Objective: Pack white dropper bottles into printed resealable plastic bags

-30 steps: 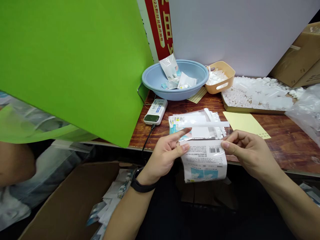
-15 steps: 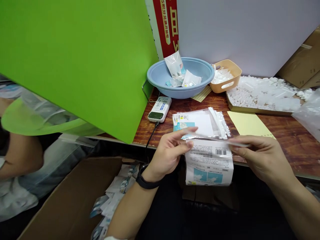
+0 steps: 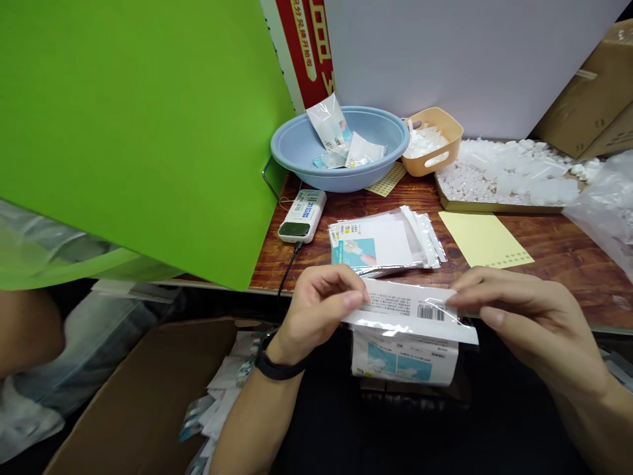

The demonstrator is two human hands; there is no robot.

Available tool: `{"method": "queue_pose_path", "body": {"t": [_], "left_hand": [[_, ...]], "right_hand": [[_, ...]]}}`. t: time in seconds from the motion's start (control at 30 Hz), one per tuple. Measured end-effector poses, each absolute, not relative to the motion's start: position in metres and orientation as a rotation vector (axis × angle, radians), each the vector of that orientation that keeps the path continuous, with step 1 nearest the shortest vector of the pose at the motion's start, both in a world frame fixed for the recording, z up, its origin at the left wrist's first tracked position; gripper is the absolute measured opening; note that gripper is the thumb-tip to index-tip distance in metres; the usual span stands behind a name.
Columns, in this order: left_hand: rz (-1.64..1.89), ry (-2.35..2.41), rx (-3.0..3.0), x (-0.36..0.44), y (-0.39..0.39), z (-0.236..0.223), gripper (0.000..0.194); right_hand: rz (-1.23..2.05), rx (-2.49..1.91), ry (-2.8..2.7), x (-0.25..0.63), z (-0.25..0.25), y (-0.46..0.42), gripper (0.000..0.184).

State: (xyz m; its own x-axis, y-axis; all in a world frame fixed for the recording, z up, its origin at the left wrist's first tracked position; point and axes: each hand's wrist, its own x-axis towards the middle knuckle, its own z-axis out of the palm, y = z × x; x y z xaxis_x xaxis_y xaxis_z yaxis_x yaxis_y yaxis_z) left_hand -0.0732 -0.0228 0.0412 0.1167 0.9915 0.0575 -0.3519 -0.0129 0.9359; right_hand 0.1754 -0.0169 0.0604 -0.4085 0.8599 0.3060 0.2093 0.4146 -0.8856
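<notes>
Barcoded plastic packet (image 3: 408,323), pinched by left hand (image 3: 321,313), right hand (image 3: 529,323)

Along my counter's (image 3: 568,284) back edge sit a basin (image 3: 341,183) holding bags (image 3: 329,125), a basket (image 3: 432,158) just right of it, then a tray (image 3: 494,208) by the right corner. Nearer the front edge, a stack of bags (image 3: 380,241) lies between a power bank (image 3: 301,216) and a sheet of paper (image 3: 484,241).

Two bare hands (image 3: 319,313) are working one clear plastic barcoded packet (image 3: 410,316), one black wristband (image 3: 279,366) is riding along, one flat stack of clear packets (image 3: 376,241) is waiting, and one pale-blue plastic basin (image 3: 291,148) is holding at least two more packets (image 3: 329,125)!
</notes>
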Motion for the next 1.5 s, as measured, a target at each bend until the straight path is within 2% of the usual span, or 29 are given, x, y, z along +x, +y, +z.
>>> {"method": "queue_pose_path", "body": {"t": [0.07,0.2,0.47,0.63,0.73,0.83,0.9,1.0,1.17,1.5], "left_hand": [[1.303,0.878,1.057,-0.073,-0.024,0.038,0.006],[1.277,0.865,1.064,-0.072,-0.025,0.034,0.011],[1.164,0.913,1.213,-0.075,-0.027,0.035,0.021],[1.095,0.936,1.419,-0.067,-0.025,0.037,0.019],[1.021,0.894,1.49,-0.059,-0.021,0.035,0.021],[0.961,0.811,1.491,-0.053,-0.017,0.032,0.026],[0.96,0.765,1.415,-0.05,-0.015,0.03,0.034],[0.993,0.74,1.251,-0.046,-0.014,0.03,0.043],[0.993,0.885,1.163,-0.042,-0.014,0.03,0.016],[1.065,0.899,1.01,-0.039,-0.016,0.03,0.007]], "right_hand": [[1.039,-0.93,-1.813,0.175,0.061,-0.018,0.019],[1.035,-1.029,-1.69,0.169,0.061,-0.02,0.003],[1.038,-1.076,-1.764,0.175,0.054,-0.016,0.002],[0.872,-1.176,-1.902,0.181,0.053,-0.01,0.012],[0.711,-1.207,-2.057,0.177,0.053,-0.006,0.025],[0.825,-1.232,-2.228,0.169,0.053,-0.001,0.027],[0.937,-1.275,-2.192,0.165,0.053,0.001,0.026],[0.937,-1.345,-2.094,0.166,0.054,0.002,0.027],[0.921,-1.387,-1.976,0.172,0.057,0.004,0.026],[1.105,-1.379,-1.935,0.176,0.054,0.011,0.027]]}}
